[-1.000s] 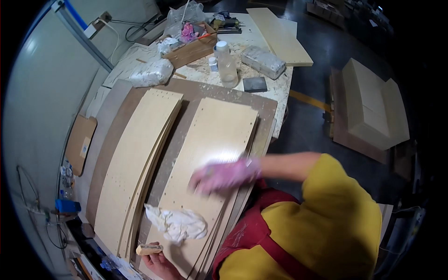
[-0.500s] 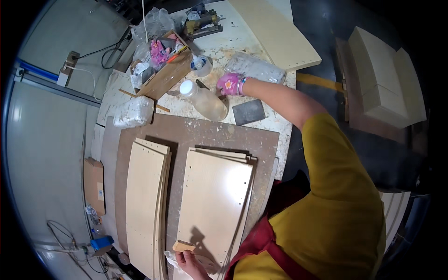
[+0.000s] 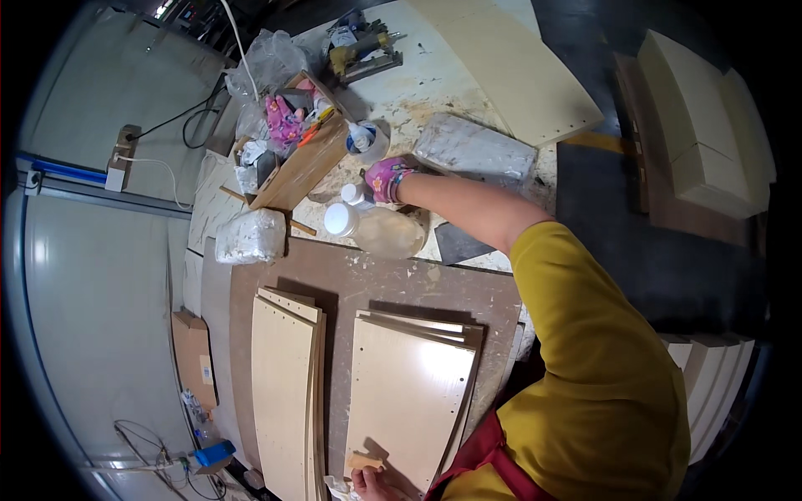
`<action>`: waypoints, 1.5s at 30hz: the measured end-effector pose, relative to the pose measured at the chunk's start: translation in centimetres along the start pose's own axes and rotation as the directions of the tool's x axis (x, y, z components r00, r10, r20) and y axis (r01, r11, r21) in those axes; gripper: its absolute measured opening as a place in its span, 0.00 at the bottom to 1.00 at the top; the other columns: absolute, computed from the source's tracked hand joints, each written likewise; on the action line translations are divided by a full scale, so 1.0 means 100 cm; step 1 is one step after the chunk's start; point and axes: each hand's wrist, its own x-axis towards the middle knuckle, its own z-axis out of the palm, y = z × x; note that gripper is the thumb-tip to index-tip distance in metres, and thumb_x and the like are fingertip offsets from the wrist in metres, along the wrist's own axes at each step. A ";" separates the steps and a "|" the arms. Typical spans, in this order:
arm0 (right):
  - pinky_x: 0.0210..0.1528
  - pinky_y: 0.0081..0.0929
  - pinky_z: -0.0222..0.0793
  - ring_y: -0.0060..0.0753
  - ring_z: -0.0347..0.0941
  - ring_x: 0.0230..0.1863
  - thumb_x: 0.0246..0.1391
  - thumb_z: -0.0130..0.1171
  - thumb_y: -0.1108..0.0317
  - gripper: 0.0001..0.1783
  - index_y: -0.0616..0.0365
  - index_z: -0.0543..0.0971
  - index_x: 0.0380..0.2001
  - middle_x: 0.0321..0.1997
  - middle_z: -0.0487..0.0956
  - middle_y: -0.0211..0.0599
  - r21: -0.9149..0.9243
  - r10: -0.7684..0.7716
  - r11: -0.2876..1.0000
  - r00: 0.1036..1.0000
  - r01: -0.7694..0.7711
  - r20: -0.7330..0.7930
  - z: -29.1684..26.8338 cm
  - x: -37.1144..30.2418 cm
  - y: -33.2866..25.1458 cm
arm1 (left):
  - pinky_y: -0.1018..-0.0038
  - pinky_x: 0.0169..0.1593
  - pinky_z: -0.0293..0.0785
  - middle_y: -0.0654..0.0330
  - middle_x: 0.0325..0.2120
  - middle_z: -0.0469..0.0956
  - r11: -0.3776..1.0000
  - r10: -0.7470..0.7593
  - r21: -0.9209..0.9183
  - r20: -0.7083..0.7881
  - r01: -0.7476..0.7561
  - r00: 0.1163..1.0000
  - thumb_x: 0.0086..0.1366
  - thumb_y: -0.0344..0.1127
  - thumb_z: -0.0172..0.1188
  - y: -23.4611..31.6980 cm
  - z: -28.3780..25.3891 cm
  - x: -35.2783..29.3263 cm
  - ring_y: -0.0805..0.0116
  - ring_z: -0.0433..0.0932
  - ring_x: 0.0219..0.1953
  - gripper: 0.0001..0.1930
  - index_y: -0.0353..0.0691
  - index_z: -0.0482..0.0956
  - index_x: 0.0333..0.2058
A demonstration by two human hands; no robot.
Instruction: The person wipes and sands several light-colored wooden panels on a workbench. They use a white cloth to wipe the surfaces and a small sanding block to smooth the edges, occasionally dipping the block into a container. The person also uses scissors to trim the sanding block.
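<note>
My left hand, at the bottom edge, pinches a small tan wooden block above the right stack of cream boards. A crumpled white cloth or plastic piece lies beside it. My right hand, in a pink flowered glove, reaches to the far part of the bench with its fingers curled; whatever they hold is hidden. Right by it are a small white-capped bottle and a larger translucent bottle with a white lid. A dark grey flat block lies partly under my right forearm.
To the left lies another stack of cream boards. Beyond the bottles are a wooden box of supplies, a white tub, a plastic-wrapped block and a nail gun. A long board overhangs the bench's far right.
The view has shifted, so the bench appears lower. My right hand has moved left, close behind the translucent bottle, where a small white-capped bottle now shows. My left hand still holds the wooden block.
</note>
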 end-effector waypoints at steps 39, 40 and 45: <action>0.40 0.27 0.71 0.32 0.77 0.36 0.46 0.65 0.62 0.27 0.68 0.74 0.48 0.39 0.80 0.45 0.823 0.206 0.568 0.970 -0.009 -0.131 0.017 -0.358 0.069 | 0.80 0.39 0.69 0.63 0.34 0.72 0.862 0.502 -0.381 0.731 -0.335 0.462 0.67 0.29 0.52 0.009 0.235 -0.084 0.76 0.71 0.35 0.09 0.35 0.69 0.45; 0.41 0.27 0.71 0.32 0.77 0.37 0.46 0.65 0.62 0.29 0.70 0.72 0.48 0.41 0.80 0.46 0.877 0.198 0.481 0.974 0.001 -0.110 0.022 -0.351 0.072 | 0.79 0.40 0.69 0.61 0.35 0.73 0.835 0.545 -0.392 0.688 -0.388 0.479 0.66 0.29 0.52 0.009 0.248 -0.081 0.75 0.72 0.37 0.09 0.35 0.69 0.44; 0.35 0.24 0.69 0.24 0.71 0.31 0.51 0.59 0.64 0.21 0.71 0.70 0.42 0.32 0.76 0.37 0.924 0.104 0.378 0.989 0.062 -0.109 0.009 -0.328 0.095 | 0.76 0.39 0.70 0.58 0.30 0.74 0.791 0.585 -0.256 0.581 -0.555 0.566 0.65 0.29 0.53 0.028 0.290 -0.074 0.73 0.73 0.32 0.07 0.34 0.71 0.40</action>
